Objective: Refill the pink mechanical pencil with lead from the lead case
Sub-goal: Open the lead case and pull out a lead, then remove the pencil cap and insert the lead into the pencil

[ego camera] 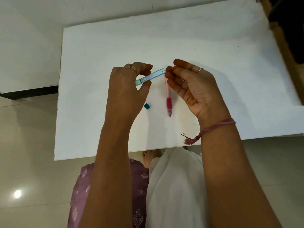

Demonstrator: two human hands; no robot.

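My left hand (pixel 130 84) holds a translucent teal lead case (pixel 150 77) between thumb and fingers, tilted up to the right with its open end near my right fingertips. My right hand (pixel 189 83) pinches at that open end; a thin lead there is too small to make out. The pink mechanical pencil (pixel 168 96) hangs from the same right hand, its top end hidden in the fingers, darker pink grip and tip pointing toward me. A small teal cap (pixel 146 106) lies on the white table (pixel 98 63) below my left hand.
The table's left edge and near edge drop to a pale tiled floor. A brown wooden piece of furniture (pixel 286 51) borders the table's right side. My lap with purple and white cloth sits under the near edge.
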